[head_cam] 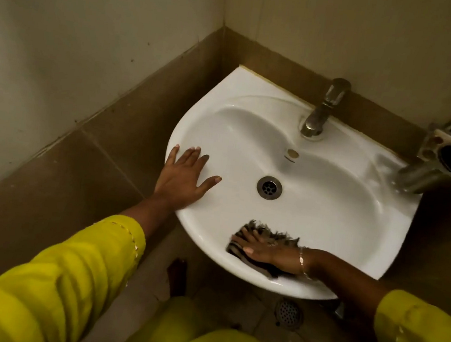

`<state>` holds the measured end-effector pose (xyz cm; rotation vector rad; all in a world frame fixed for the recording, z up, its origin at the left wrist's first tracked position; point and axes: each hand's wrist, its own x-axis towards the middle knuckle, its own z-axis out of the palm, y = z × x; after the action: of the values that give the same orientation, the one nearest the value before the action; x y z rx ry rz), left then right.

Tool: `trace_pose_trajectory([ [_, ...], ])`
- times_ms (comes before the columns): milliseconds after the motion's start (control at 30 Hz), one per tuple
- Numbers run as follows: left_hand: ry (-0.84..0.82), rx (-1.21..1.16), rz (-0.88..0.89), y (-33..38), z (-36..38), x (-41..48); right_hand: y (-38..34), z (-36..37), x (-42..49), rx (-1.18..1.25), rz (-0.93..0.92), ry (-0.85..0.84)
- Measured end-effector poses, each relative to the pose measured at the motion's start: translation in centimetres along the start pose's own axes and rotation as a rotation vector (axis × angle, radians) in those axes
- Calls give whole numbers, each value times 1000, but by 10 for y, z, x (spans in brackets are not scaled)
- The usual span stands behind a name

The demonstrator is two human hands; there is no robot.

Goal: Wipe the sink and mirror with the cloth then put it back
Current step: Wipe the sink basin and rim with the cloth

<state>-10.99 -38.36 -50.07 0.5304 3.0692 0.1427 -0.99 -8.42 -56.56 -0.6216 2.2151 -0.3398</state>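
— While the left hand (182,178) lies flat at the left of the frame, fingers spread on the sink (326,210) rim, what is it doing?

— Bracing, I'd say. It holds nothing; the palm rests on the rim, with the fingers reaching into the bowl and well apart from the cloth (264,235).

— And moving right?

— The drain (269,187) sits mid-bowl, the tap (322,111) above it. Lower centre, the cloth lies on the near inner slope of the bowl, under the right hand (265,252).

— Pinched or pressed?

— Pressed. The right hand is open, fingers laid flat along the cloth and pointing left, pinning it to the porcelain. Frayed edges stick out above the fingers, and a striped fold shows below them.

— How will the cloth handle?

— Soft, limp and light, by the look of it, likely damp. It should slide easily on the glazed bowl, so flat palm pressure suits wiping. For lifting, bunch it in the middle; a frayed edge would only dangle.

— The mirror?

— Out of view.
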Motion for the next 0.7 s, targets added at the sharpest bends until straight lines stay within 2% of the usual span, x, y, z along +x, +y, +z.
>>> trace_pose_trajectory([
  [33, 15, -22, -1, 0, 0, 0, -3, 6, 15, 102, -14, -16],
  [100, 37, -65, -2, -1, 1, -1, -61, -15, 29, 294, -39, -36],
  [167, 56, -112, 0, -1, 1, -1, -125, -57, 37, 457, -154, 103],
  [200, 66, -135, -3, -1, 1, -1, -137, -63, 41, 577, -178, 112],
  [233, 75, -157, -2, -1, 1, -1, -140, -62, 52, 584, -239, 199],
  [300, 98, -200, -3, -2, 0, -1, -142, -60, 77, 624, -234, 292],
  [400, 125, -245, -9, -3, 1, -2, -144, -65, 103, 574, -206, 434],
  [500, 162, -273, -6, -4, 2, -2, -144, -90, 122, 489, -75, 374],
  [567, 176, -279, -1, -4, 3, -1, -144, -104, 140, 313, -23, 549],
  [633, 165, -287, 1, -4, 4, 0, -138, -115, 162, 161, -35, 621],
  [700, 160, -291, -10, -5, 5, 1, -124, -123, 179, -39, -17, 612],
])
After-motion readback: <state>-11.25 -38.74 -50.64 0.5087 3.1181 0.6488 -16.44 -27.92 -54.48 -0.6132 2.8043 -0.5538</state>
